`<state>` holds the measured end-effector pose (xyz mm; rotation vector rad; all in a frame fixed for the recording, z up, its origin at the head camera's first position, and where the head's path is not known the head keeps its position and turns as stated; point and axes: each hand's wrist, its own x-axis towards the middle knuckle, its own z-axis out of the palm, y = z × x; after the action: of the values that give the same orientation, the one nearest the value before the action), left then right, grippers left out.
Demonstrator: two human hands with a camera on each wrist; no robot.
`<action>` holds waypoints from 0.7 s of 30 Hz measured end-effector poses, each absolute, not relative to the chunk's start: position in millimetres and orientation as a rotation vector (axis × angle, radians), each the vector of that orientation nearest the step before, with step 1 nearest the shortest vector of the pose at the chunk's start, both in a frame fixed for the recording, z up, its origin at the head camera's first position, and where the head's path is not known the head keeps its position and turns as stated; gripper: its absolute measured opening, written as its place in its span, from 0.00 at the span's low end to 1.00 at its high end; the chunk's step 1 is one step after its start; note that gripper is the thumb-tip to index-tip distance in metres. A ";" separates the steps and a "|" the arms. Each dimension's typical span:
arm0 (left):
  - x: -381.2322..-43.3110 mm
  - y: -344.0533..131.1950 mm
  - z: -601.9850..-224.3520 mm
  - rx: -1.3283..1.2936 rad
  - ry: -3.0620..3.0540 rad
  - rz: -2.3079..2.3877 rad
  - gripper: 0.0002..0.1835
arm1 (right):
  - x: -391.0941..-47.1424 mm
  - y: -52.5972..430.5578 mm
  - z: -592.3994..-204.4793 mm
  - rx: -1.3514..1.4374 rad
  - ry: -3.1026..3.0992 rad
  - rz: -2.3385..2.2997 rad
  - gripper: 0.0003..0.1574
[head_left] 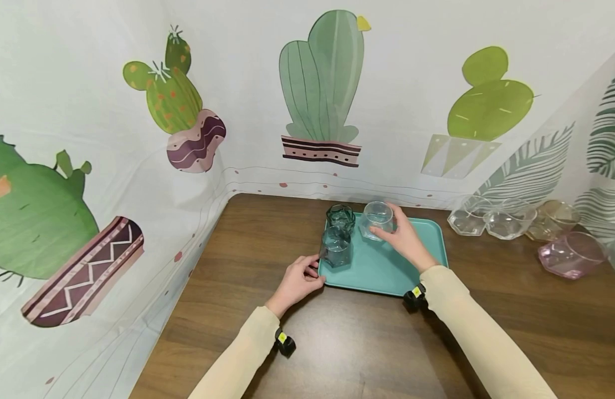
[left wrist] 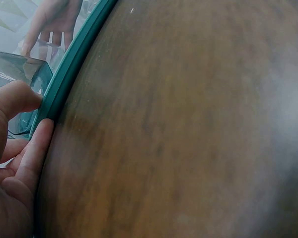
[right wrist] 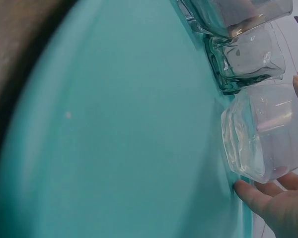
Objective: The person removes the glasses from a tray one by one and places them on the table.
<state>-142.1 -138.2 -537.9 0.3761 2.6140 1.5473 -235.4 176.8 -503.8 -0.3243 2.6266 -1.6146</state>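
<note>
My right hand (head_left: 403,235) holds a clear glass (head_left: 377,219) at the far side of the teal tray (head_left: 387,271), thumb on the near side and fingers around the far right. In the right wrist view, the clear glass (right wrist: 260,134) has a faceted base, close over the tray. A dark green glass (head_left: 340,218) stands at the tray's far left corner, with a blue-grey glass (head_left: 336,248) in front of it. My left hand (head_left: 298,280) grips the tray's near left corner, thumb at the front edge and fingers along the left side.
At the table's right stand two clear glasses (head_left: 469,217) (head_left: 509,220), an amber glass (head_left: 552,221) and a pink glass (head_left: 572,256). The wooden table (head_left: 357,338) meets a cactus-printed cloth (head_left: 257,111) at the back.
</note>
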 end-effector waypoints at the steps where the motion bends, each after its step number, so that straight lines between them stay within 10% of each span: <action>1: -142.1 -138.2 -537.4 0.376 2.613 1.547 0.33 | -235.6 176.4 -503.5 -0.326 2.626 -1.617 0.55; 21: -141.2 -139.5 -536.0 0.372 2.614 1.531 0.33 | -215.7 186.9 -504.4 -0.319 2.617 -1.693 0.49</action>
<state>-141.2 -139.5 -536.0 0.3723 2.6137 1.5311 -215.7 186.9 -504.4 -0.3188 2.6172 -1.6931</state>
